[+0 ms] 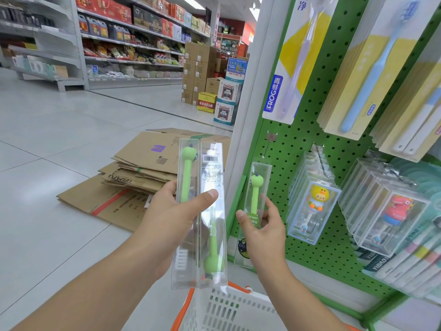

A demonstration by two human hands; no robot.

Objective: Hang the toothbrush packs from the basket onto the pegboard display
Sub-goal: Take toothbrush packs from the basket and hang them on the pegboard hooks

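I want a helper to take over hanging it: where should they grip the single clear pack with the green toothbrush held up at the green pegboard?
Probably at the lower end of the single clear toothbrush pack, coming from below, as the right hand does now. The pack stands nearly upright, so its top stays free for the bare metal hook on the green pegboard.

Both forearms extend forward from the near edge, bare to the wrist. The left hand (176, 211) is raised, palm turned rightward, thumb laid flat across the front of what it grips, fingers curled behind. The right hand (262, 225), slightly lower and further right, pinches between thumb and curled fingers.
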